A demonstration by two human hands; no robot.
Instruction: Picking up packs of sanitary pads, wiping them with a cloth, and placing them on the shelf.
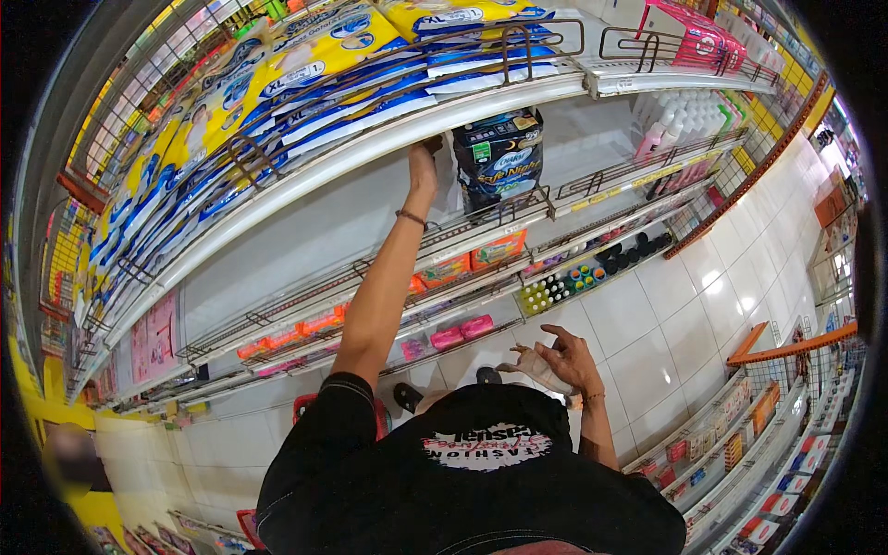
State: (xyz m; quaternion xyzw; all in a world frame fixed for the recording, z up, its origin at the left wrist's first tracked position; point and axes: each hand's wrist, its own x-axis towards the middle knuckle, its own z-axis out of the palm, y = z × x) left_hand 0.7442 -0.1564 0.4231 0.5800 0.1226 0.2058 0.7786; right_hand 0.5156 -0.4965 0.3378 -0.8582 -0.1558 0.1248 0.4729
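Note:
My left hand reaches into a white shelf, just left of a black Charm Safe Night pack of sanitary pads. A small gap separates the hand from the pack. Its fingers are partly hidden by the edge of the shelf above, so their grip does not show. Lower down, in front of my body, my right hand holds what looks like a crumpled whitish cloth, with index finger and thumb spread apart. The pack stands upright behind the wire rail of its shelf.
Yellow and blue diaper packs fill the upper shelf behind wire rails. White and pink bottles stand farther right. Orange packs and small bottles line the lower shelves. A red basket is partly hidden beside me; another shelf rack stands right.

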